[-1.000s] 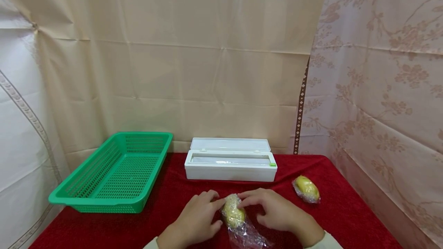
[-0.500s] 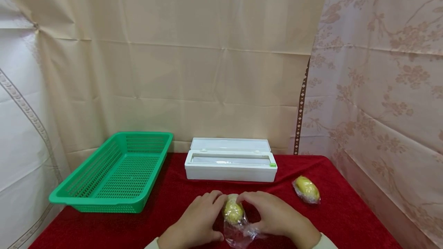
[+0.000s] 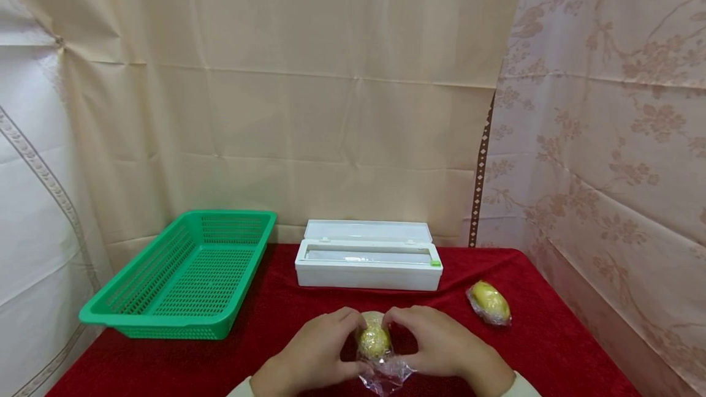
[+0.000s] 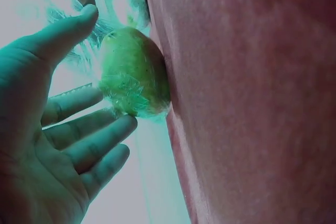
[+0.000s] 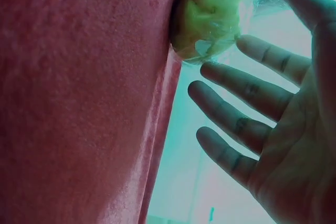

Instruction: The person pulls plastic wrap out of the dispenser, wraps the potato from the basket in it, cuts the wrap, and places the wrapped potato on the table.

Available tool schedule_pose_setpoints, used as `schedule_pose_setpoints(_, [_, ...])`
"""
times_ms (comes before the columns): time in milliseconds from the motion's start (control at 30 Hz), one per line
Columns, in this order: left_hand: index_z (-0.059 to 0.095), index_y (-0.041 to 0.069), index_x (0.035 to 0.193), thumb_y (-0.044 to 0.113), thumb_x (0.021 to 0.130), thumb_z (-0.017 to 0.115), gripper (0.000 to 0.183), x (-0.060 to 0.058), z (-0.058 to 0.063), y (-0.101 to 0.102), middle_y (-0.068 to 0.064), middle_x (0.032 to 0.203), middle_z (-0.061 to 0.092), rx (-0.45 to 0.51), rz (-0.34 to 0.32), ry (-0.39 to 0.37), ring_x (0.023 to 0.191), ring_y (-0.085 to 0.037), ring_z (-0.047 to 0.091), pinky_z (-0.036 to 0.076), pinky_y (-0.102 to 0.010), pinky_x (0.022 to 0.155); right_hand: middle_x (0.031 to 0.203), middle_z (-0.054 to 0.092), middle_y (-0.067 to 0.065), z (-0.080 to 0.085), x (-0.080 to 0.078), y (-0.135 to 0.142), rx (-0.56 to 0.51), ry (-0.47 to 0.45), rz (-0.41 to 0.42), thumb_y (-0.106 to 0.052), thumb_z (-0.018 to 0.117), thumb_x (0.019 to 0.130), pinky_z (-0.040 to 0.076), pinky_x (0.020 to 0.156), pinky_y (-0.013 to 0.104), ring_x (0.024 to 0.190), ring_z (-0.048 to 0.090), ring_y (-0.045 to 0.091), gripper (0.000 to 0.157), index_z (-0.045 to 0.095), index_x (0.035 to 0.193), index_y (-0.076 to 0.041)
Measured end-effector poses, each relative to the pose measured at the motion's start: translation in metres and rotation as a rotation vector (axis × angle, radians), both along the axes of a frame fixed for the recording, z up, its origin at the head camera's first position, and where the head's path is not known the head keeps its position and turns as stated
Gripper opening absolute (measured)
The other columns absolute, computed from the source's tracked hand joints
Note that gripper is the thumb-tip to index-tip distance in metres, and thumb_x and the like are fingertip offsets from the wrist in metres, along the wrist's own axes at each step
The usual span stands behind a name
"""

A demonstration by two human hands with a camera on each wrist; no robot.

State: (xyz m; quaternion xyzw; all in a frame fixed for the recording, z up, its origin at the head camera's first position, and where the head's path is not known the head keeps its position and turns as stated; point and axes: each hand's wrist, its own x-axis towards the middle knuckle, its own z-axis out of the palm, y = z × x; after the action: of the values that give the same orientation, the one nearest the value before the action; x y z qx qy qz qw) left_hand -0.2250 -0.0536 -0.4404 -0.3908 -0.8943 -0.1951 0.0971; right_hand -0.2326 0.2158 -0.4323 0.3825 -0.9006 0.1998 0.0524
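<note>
A yellow-green oval fruit [image 3: 374, 342] in clear cling film lies on the red cloth between my hands. The film's loose end [image 3: 383, 377] spreads out on the near side. My left hand [image 3: 317, 351] arches at the fruit's left, its fingertips at the far side and its thumb by the loose film. Mirroring it on the right, my right hand [image 3: 441, 345] has its fingertips at the fruit and its thumb by the film. Both wrist views show the fingers fairly straight, with fingertips right at the wrapped fruit [image 4: 134, 72].
A second wrapped fruit [image 3: 489, 302] rests at the right. Behind the hands stands a white cling film dispenser [image 3: 366, 277] with its lid up and a green slider [image 3: 435, 263]. A green plastic basket [image 3: 165, 320] sits at the left. Cloth curtains [image 3: 331, 109] hang behind the table.
Both thumbs have come in to the loose film, the right one first. The film has gathered closer to the fruit, and the fruit's near end has tipped up slightly.
</note>
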Motion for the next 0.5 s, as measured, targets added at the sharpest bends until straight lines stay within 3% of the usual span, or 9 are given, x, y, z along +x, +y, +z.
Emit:
schedule_pose_setpoints(267, [0.07, 0.027, 0.108, 0.051, 0.091, 0.076, 0.031, -0.008, -0.001, -0.003, 0.018, 0.105, 0.069, 0.117, -0.054, -0.131, 0.096, 0.002, 0.062, 0.056, -0.026, 0.088, 0.103, 0.069, -0.022, 0.0, -0.002, 0.003, -0.019, -0.056, 0.027, -0.056, 0.069, 0.093, 0.054, 0.083, 0.03, 0.096, 0.064, 0.001, 0.029, 0.064, 0.116, -0.039])
schedule_pose_setpoints(400, [0.07, 0.031, 0.099, 0.053, 0.094, 0.072, 0.022, -0.012, -0.001, -0.004, 0.022, 0.097, 0.068, 0.166, -0.055, -0.221, 0.092, 0.004, 0.061, 0.055, -0.025, 0.087, 0.091, 0.064, -0.025, -0.001, -0.004, 0.003, -0.071, -0.066, 0.051, -0.053, 0.067, 0.097, 0.052, 0.074, 0.023, 0.084, 0.059, -0.004, 0.017, 0.064, 0.105, -0.038])
schedule_pose_setpoints(500, [0.074, 0.031, 0.099, 0.05, 0.094, 0.072, 0.019, -0.012, 0.0, -0.004, 0.021, 0.104, 0.071, 0.182, -0.035, -0.258, 0.1, 0.003, 0.064, 0.056, -0.027, 0.091, 0.081, 0.057, -0.025, -0.003, -0.006, 0.002, -0.12, -0.049, 0.064, -0.05, 0.066, 0.099, 0.049, 0.068, 0.019, 0.074, 0.055, -0.005, 0.013, 0.061, 0.095, -0.038])
